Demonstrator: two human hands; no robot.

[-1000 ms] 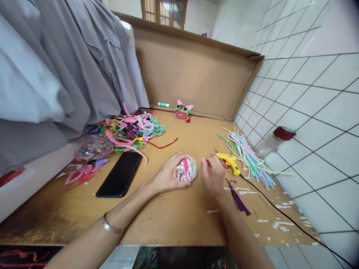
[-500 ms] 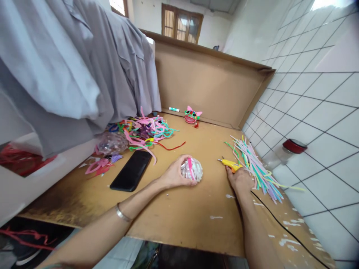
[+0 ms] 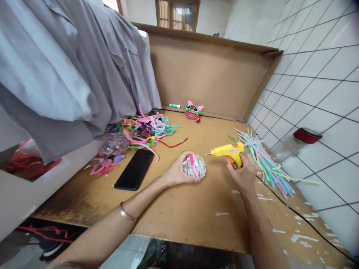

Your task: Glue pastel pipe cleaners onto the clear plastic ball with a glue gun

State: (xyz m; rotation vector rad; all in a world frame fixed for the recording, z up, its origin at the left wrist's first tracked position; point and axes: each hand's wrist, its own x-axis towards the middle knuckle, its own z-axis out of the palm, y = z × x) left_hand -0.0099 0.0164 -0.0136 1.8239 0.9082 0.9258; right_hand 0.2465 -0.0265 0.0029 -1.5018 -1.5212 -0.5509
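Note:
My left hand (image 3: 179,170) is wrapped round the left side of a clear ridged ball (image 3: 199,167) with a pink strip across it, low over the table. In my right hand (image 3: 243,172) is a yellow glue gun (image 3: 226,150), held by its handle with a finger at the orange trigger. Its metal tip points left toward the ball, a short gap away from it. A black cord trails from the gun to the lower right.
On the brown table (image 3: 179,216) lie a black phone (image 3: 134,170), tangled pipe cleaners (image 3: 148,129) and straight ones (image 3: 269,164). A decorated face ball (image 3: 193,111) and a marker (image 3: 174,105) stand by the back board. A red-lidded jar (image 3: 304,138) is by the tiled wall.
My right hand has raised the glue gun and turned it more upright, bringing its tip closer to the ball. My left hand keeps hold of the ball. The camera view has shifted slightly.

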